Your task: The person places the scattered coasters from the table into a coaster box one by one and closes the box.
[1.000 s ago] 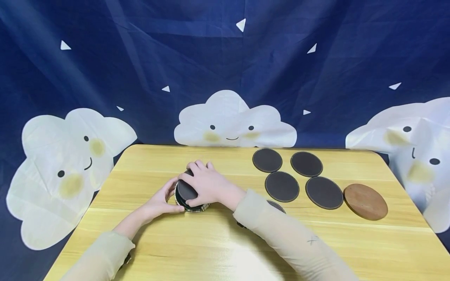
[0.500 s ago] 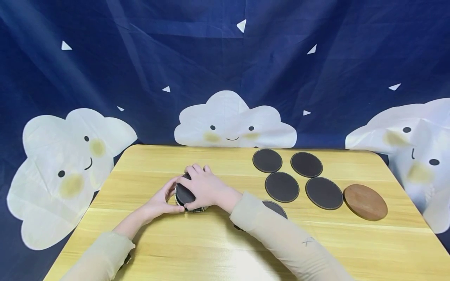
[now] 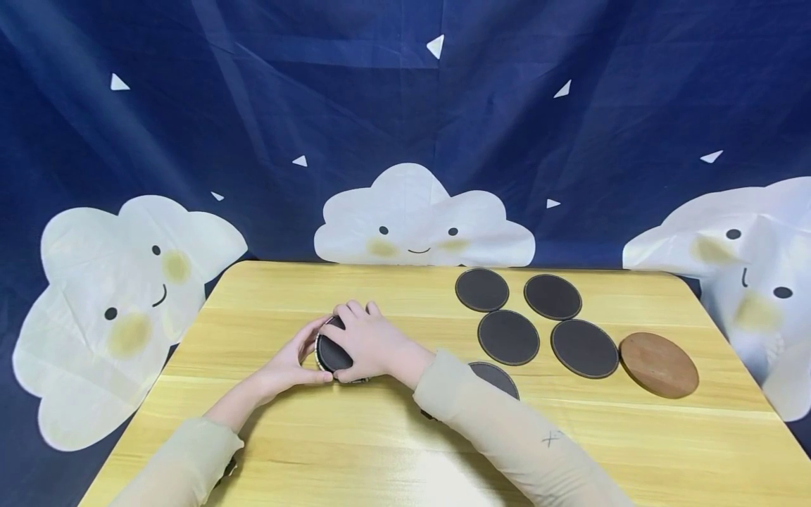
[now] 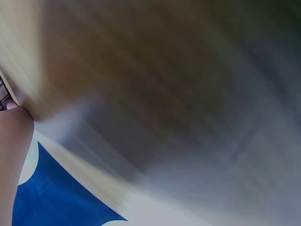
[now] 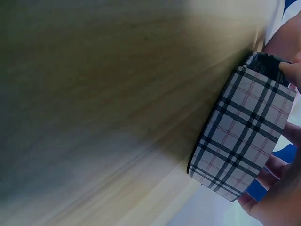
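Note:
At the table's left-middle, both hands meet on a round plaid holder [image 5: 244,136], which the head view mostly hides. My right hand [image 3: 355,341] grips a dark round coaster [image 3: 331,352] from above, tilted at the holder's mouth. Its fingers [image 5: 277,195] curl past the holder's far side in the right wrist view. My left hand [image 3: 298,355] holds the holder's left side, thumb along the front. The left wrist view is blurred, with only wood and part of that hand [image 4: 14,150].
Several more dark coasters [image 3: 508,336] lie flat at the back right of the wooden table [image 3: 266,436], one [image 3: 497,377] half under my right sleeve. A brown wooden disc [image 3: 659,364] lies at the far right. A blue cloud-print backdrop hangs behind.
My right hand has sunk slightly and drawn a little left with the dark coaster, covering more of the holder. More of the coaster by my sleeve shows. The left hand has stayed put.

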### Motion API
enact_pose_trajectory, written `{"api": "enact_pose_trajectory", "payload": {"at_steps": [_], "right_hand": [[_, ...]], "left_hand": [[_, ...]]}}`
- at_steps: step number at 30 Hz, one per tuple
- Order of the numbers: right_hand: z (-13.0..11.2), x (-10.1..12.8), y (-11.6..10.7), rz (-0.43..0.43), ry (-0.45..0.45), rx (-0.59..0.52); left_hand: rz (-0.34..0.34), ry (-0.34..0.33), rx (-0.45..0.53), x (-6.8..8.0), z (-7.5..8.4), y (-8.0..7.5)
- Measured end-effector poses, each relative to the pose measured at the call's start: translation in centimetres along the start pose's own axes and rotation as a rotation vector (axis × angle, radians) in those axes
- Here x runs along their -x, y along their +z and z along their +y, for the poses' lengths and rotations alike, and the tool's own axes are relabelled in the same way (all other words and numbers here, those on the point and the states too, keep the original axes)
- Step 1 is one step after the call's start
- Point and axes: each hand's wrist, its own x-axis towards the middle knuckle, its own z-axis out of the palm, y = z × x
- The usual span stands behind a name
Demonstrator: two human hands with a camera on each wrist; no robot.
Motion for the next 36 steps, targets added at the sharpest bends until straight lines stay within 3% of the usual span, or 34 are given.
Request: {"api": "enact_pose_trajectory", "payload": {"at_steps": [19,36], "right_hand": [[-0.39,0.37,0.9,0.021,0.023,0.066],[-0.01,0.98,0.44,0.024,0.008,0.025]], "left_hand": [[0.008,-0.001,-0.033,0.04,-0.03,-0.03],[-0.002,0.022,-0.012,-0.12,-0.39,-0.13]]}}
